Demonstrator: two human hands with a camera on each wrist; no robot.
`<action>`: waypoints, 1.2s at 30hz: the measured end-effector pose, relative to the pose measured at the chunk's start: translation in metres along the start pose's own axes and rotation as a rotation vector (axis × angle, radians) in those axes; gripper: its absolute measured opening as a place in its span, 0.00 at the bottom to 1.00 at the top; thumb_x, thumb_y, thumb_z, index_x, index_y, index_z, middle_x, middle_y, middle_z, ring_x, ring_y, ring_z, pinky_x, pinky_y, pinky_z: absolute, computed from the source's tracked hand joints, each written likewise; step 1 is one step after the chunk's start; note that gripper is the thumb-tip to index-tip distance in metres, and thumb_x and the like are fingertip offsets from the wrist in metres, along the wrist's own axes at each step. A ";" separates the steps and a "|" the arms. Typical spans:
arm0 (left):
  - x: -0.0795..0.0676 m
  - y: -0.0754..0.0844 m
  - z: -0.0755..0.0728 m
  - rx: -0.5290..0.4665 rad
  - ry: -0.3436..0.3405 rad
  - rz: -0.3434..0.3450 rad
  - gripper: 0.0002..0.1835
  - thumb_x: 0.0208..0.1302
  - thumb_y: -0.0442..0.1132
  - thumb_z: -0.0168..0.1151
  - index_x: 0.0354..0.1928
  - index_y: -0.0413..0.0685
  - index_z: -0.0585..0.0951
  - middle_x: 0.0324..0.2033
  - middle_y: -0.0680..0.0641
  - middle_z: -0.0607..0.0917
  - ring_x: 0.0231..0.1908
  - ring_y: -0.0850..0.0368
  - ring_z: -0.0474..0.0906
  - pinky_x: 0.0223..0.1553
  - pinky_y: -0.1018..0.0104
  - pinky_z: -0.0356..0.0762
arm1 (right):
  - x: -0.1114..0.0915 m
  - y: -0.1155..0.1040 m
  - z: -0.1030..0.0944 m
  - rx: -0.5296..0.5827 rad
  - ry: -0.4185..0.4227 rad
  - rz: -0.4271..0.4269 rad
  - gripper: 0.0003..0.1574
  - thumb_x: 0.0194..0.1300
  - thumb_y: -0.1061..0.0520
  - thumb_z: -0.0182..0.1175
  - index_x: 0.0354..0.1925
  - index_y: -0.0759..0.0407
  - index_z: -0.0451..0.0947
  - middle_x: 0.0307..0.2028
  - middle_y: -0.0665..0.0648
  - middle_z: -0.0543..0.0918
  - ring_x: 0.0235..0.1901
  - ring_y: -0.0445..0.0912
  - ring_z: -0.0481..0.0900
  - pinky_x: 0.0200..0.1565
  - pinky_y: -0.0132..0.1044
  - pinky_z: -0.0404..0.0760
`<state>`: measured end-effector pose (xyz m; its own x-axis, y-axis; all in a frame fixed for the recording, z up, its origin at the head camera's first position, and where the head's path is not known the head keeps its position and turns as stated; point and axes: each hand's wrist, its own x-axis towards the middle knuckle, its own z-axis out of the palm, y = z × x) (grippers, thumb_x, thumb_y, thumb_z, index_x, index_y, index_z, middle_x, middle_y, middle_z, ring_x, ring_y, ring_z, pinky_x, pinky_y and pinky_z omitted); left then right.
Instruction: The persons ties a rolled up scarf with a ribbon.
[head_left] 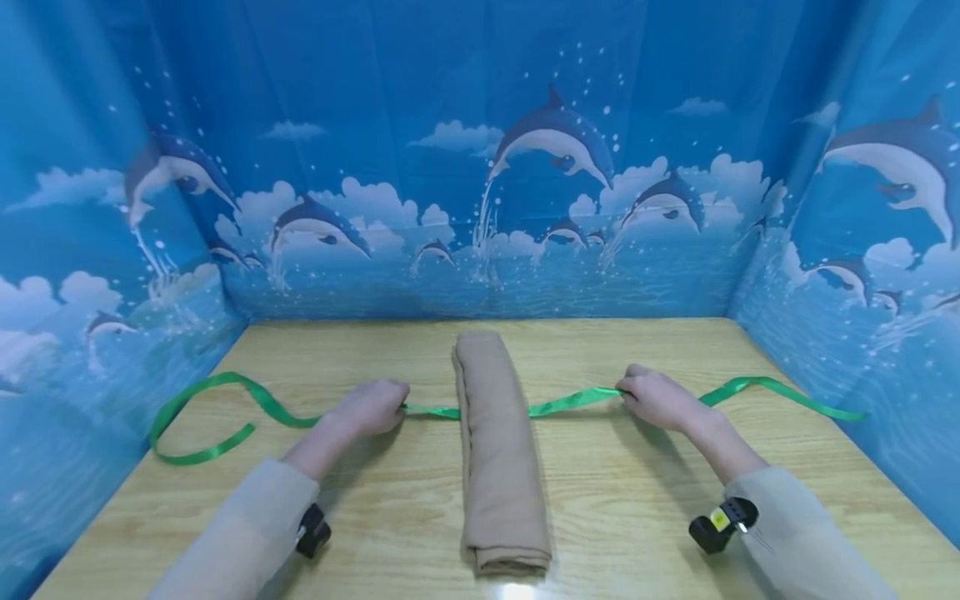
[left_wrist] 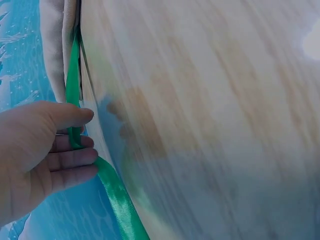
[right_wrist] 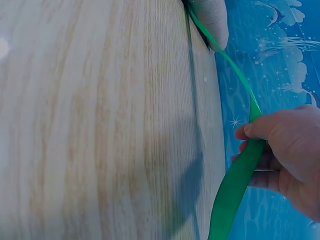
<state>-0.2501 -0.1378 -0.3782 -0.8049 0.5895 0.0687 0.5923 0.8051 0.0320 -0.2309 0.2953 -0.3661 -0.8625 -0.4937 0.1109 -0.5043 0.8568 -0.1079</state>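
Note:
A long tan folded cloth (head_left: pixel 501 467) lies lengthwise on the wooden table. A shiny green ribbon (head_left: pixel 573 402) runs crosswise, coming out on both sides of the cloth; its middle is hidden under it. To the left of the cloth, my left hand (head_left: pixel 372 406) pinches the ribbon between thumb and fingers, as the left wrist view shows with the left hand (left_wrist: pixel 45 150). On the other side my right hand (head_left: pixel 660 398) pinches the ribbon too, the thumb lying over it in the right wrist view, where the right hand (right_wrist: pixel 287 150) appears. Both stretches beside the cloth look fairly straight.
The ribbon's left tail (head_left: pixel 197 457) curls in a loop near the table's left edge. Its right tail (head_left: pixel 787 392) reaches the right edge. Blue dolphin-print curtains (head_left: pixel 420 100) enclose the wooden table (head_left: pixel 360 517) at the back and sides.

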 end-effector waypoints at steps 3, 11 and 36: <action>-0.001 0.001 0.000 0.062 0.026 0.035 0.09 0.57 0.33 0.62 0.24 0.44 0.73 0.22 0.46 0.77 0.24 0.50 0.77 0.24 0.57 0.76 | -0.001 0.000 -0.001 -0.042 0.016 0.005 0.09 0.62 0.66 0.56 0.40 0.67 0.80 0.30 0.54 0.73 0.29 0.45 0.75 0.29 0.38 0.77; -0.004 0.000 -0.001 0.171 0.098 0.058 0.09 0.54 0.29 0.60 0.20 0.44 0.73 0.18 0.47 0.76 0.19 0.52 0.75 0.19 0.59 0.74 | -0.002 0.000 -0.005 -0.107 0.060 0.035 0.06 0.59 0.67 0.58 0.35 0.64 0.82 0.28 0.56 0.77 0.28 0.50 0.79 0.30 0.41 0.79; -0.006 -0.008 -0.002 0.227 0.107 -0.159 0.12 0.43 0.24 0.56 0.11 0.45 0.72 0.11 0.49 0.73 0.14 0.53 0.70 0.14 0.60 0.71 | 0.001 -0.008 -0.013 -0.155 -0.016 0.280 0.19 0.63 0.59 0.55 0.15 0.52 0.74 0.15 0.49 0.74 0.17 0.43 0.69 0.19 0.40 0.70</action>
<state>-0.2498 -0.1477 -0.3765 -0.8712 0.4542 0.1863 0.4262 0.8881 -0.1724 -0.2269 0.2896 -0.3521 -0.9682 -0.2362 0.0828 -0.2354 0.9717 0.0199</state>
